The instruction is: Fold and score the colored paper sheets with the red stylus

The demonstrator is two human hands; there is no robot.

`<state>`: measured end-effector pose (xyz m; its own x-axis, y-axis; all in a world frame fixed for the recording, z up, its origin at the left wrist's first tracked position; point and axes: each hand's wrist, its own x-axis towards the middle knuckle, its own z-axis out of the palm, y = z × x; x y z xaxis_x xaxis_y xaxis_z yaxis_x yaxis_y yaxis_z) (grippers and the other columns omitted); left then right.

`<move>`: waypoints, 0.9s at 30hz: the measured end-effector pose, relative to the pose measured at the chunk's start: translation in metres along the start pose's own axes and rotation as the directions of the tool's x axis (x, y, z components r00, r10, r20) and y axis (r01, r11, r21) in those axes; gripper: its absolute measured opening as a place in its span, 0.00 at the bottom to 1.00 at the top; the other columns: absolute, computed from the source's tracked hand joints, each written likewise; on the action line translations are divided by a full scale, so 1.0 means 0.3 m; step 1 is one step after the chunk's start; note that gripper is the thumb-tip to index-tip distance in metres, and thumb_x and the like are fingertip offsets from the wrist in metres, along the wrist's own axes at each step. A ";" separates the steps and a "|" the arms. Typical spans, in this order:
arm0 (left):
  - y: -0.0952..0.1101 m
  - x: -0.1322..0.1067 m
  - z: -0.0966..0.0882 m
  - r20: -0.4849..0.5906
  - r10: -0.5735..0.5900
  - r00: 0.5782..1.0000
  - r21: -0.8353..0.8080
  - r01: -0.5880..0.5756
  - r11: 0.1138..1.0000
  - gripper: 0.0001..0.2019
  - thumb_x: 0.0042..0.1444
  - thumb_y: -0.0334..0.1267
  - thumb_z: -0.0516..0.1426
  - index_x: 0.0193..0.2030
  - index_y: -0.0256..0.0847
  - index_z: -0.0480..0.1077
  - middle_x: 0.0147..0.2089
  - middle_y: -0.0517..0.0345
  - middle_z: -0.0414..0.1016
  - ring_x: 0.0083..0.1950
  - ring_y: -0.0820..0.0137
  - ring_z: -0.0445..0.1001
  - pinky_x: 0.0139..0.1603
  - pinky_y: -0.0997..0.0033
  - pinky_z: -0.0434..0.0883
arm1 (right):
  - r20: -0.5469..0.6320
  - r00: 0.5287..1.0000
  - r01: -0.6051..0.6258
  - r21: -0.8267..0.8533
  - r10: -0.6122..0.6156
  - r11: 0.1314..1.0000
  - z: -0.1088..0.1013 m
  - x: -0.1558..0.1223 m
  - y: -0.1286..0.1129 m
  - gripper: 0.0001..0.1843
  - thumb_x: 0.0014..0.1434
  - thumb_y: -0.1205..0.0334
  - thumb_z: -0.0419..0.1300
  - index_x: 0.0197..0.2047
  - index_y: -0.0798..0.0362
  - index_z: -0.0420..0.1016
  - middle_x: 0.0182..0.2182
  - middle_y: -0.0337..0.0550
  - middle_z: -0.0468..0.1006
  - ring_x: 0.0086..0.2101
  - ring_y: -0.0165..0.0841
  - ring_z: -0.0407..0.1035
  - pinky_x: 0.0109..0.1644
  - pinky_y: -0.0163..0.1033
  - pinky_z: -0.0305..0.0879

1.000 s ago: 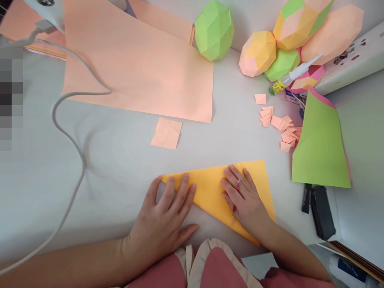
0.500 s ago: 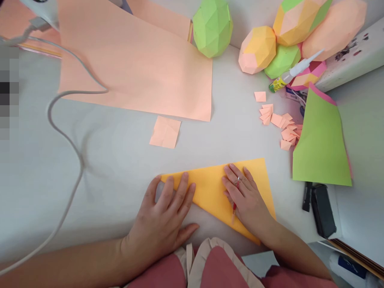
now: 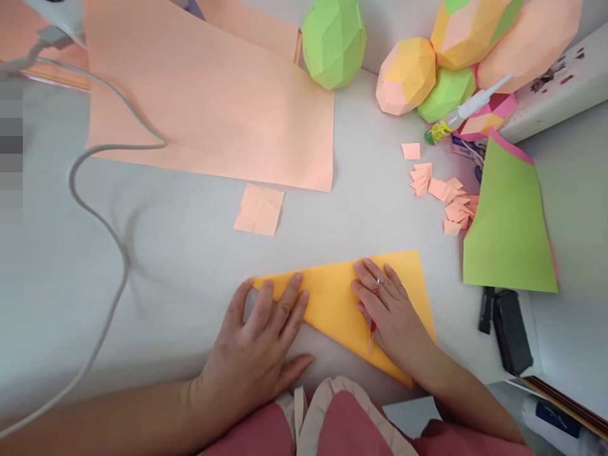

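Note:
A folded yellow-orange paper (image 3: 335, 297), triangular in shape, lies on the white table (image 3: 190, 272) near its front edge. My left hand (image 3: 259, 345) rests flat with fingers spread, and its fingertips press on the paper's left corner. My right hand (image 3: 387, 313) lies on the right half of the paper with its fingers stretched out. A thin red tool (image 3: 372, 329) with a metal tip is tucked between those fingers and sticks out under the hand.
A large peach sheet (image 3: 213, 95) lies at the back, a small creased peach square (image 3: 259, 209) before it. Paper polyhedra (image 3: 406, 75), a glue bottle (image 3: 463, 114), several peach scraps (image 3: 444, 196) and a green sheet (image 3: 508, 221) sit right. A grey cable (image 3: 104, 253) snakes left. Black objects (image 3: 510, 332) lie near the right edge.
Both hands stay pressed on the yellow-orange paper. My left fingers have slid slightly along its left corner. The view has shifted a little.

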<state>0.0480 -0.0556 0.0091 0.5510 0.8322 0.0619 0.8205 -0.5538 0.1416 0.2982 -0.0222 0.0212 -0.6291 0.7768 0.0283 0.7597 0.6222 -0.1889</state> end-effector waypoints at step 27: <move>0.000 -0.001 0.006 0.018 -0.011 1.000 -0.005 0.011 1.000 0.36 0.55 0.60 0.54 0.61 0.35 0.68 0.69 0.42 0.59 0.59 0.42 0.62 0.61 0.35 0.57 | 0.069 0.997 -0.033 0.034 0.031 0.999 0.003 -0.013 0.011 0.29 0.55 0.83 0.48 0.58 0.59 0.63 0.65 0.57 0.60 0.69 0.44 0.42 0.67 0.63 0.54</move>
<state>0.0480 -0.0559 0.0075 0.5447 0.8376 0.0428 0.8258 -0.5445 0.1468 0.3031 -0.0231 0.0195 -0.6150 0.7872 -0.0451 0.7743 0.5921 -0.2233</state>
